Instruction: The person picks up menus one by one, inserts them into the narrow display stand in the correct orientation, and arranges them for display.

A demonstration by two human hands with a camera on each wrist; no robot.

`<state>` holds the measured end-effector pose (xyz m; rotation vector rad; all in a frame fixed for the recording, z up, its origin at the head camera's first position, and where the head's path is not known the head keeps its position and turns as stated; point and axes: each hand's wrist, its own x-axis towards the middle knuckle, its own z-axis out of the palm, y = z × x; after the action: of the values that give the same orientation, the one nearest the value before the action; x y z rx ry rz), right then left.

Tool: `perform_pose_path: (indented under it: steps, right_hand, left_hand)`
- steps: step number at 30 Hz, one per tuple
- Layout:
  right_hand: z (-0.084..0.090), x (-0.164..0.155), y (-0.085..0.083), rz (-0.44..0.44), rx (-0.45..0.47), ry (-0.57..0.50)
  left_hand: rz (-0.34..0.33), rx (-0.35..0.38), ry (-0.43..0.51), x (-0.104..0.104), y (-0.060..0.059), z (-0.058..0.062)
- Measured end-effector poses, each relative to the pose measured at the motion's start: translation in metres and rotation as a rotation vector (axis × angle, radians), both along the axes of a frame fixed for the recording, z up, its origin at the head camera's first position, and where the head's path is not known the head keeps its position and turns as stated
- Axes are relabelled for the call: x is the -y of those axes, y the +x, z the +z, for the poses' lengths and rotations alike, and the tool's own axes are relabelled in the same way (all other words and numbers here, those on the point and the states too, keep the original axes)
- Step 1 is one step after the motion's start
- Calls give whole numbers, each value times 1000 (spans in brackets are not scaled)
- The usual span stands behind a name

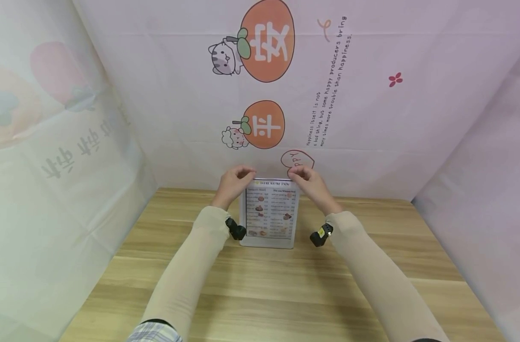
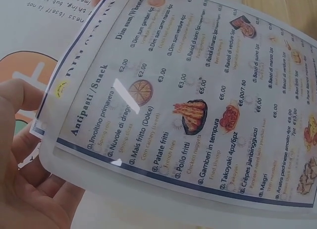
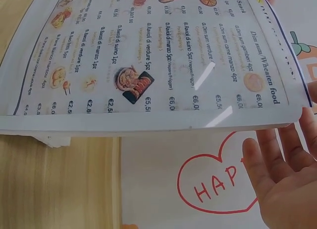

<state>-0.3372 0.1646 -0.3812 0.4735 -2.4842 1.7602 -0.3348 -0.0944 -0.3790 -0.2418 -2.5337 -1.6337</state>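
Observation:
A printed menu (image 1: 269, 211) stands in a white-edged, clear-fronted display holder (image 1: 266, 242) on the table. At the holder's top left corner my left hand (image 1: 236, 183) pinches the menu's upper edge between thumb and fingers. My right hand (image 1: 313, 186) pinches the same edge at the top right corner. In the left wrist view, the top strip of the menu (image 2: 163, 105) sticks out past the holder's rim, with the left fingers (image 2: 37, 189) behind it. The right wrist view has the right fingers (image 3: 277, 157) behind the top corner, beside the holder's edge.
Under the holder is a wood-grain table (image 1: 260, 294) with its back edge against a printed cloth backdrop (image 1: 362, 123). Cloth sides rise at left and right. Behind the holder, white folded material (image 3: 55, 140) shows low down. A small black camera sits on each wrist.

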Motion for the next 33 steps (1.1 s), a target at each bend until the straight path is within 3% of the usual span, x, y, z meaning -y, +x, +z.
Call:
perform_pose_path:
  steps: [19, 33]
  right_hand:
    - [-10, -1, 2, 8, 36, 29]
    - [-18, -1, 4, 46, 101, -49]
  left_hand:
    - [-21, 25, 42, 3, 3, -15]
    - [-7, 28, 62, 3, 6, -18]
